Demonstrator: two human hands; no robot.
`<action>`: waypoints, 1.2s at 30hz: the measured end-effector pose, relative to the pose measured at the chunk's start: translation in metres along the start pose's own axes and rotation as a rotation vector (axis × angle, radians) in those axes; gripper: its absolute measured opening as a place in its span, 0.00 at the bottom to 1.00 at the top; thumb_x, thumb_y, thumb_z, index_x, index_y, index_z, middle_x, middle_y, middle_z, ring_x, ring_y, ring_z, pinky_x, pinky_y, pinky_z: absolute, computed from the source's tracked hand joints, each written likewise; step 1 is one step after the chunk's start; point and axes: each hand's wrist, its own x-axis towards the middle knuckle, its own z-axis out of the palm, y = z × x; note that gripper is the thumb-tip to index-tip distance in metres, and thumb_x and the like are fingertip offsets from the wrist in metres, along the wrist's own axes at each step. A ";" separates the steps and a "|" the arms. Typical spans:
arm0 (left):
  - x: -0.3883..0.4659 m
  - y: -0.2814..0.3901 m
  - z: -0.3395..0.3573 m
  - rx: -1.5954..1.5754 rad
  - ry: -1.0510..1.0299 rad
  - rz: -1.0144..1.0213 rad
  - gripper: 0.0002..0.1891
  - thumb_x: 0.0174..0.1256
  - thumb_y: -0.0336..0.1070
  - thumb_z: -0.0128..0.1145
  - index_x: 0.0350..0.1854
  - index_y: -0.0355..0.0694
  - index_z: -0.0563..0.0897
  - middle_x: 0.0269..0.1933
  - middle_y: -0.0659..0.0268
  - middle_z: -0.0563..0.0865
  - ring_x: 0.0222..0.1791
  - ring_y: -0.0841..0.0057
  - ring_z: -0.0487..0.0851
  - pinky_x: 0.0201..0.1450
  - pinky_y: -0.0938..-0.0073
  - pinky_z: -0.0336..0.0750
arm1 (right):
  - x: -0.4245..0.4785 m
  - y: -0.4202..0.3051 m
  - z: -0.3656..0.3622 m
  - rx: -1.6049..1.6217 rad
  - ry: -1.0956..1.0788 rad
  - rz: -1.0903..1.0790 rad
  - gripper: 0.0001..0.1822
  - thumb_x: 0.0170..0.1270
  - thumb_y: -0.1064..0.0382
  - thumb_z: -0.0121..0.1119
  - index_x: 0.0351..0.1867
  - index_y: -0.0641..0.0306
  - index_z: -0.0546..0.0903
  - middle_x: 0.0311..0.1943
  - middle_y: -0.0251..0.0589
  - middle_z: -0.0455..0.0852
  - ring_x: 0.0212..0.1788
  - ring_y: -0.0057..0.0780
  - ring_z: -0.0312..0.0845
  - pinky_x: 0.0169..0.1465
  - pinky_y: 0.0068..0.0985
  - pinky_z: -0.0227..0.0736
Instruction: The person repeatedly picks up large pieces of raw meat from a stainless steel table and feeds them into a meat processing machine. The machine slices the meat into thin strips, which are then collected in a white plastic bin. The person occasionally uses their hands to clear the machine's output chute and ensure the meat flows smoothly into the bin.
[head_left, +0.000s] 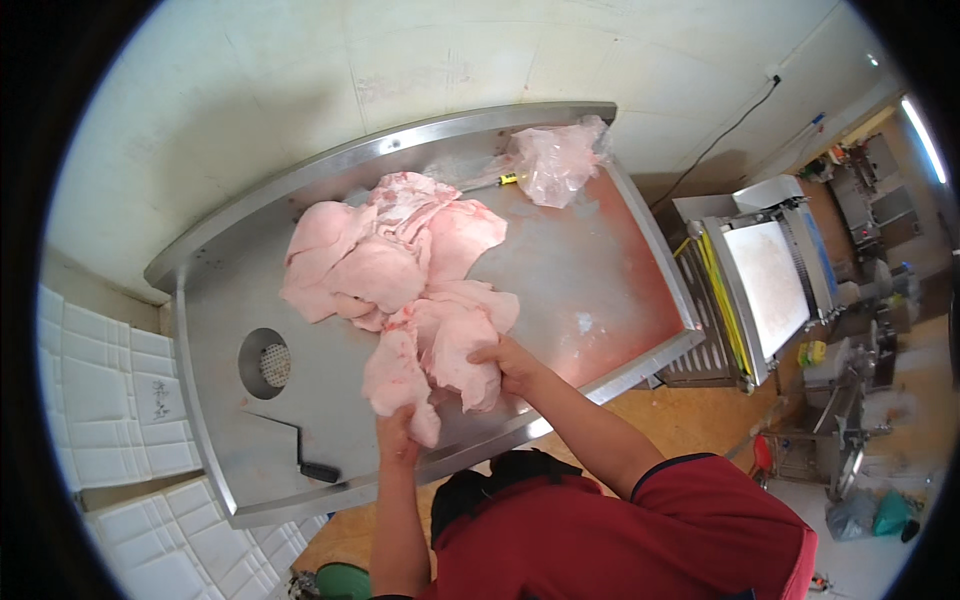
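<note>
Both hands hold a pale pink piece of raw meat or fatty skin (457, 345) near the front edge of a stainless steel table (337, 450). My left hand (400, 435) grips its lower left flap, and my right hand (506, 364) grips its right side, thumb on top. The piece touches a pile of similar raw pieces (375, 262) behind it. A cleaver or broad knife with a black handle (320, 472) lies at the front left of the table. Behind the pile, a steel tool with a yellow-marked end (508, 179) lies partly hidden beside a clear plastic bag (555, 161).
The table has a raised rim (652, 247) and a round drain opening (264, 364) at left. White foam boxes (120, 390) stand to the left. A machine with a white board (766, 289) stands to the right. A tiled wall (450, 60) rises behind.
</note>
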 end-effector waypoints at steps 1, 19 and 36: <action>0.000 0.001 -0.007 -0.008 -0.026 -0.006 0.33 0.59 0.19 0.53 0.71 0.33 0.70 0.62 0.54 0.82 0.62 0.57 0.83 0.65 0.56 0.79 | -0.014 -0.009 -0.001 0.120 -0.042 0.002 0.38 0.52 0.77 0.65 0.70 0.67 0.71 0.59 0.48 0.83 0.60 0.45 0.82 0.66 0.43 0.79; 0.018 0.049 -0.052 -0.028 -0.225 -0.099 0.34 0.60 0.24 0.59 0.73 0.33 0.67 0.65 0.53 0.80 0.62 0.55 0.82 0.65 0.51 0.80 | -0.135 0.007 -0.006 0.072 0.156 -0.127 0.36 0.50 0.78 0.65 0.67 0.69 0.73 0.56 0.48 0.85 0.58 0.44 0.83 0.65 0.43 0.77; -0.059 -0.126 0.243 0.068 -0.777 -0.445 0.32 0.62 0.24 0.60 0.71 0.28 0.69 0.60 0.49 0.84 0.56 0.56 0.86 0.59 0.52 0.83 | -0.337 -0.040 -0.184 0.373 0.326 -0.454 0.33 0.54 0.76 0.67 0.66 0.72 0.75 0.58 0.50 0.85 0.60 0.45 0.82 0.68 0.45 0.75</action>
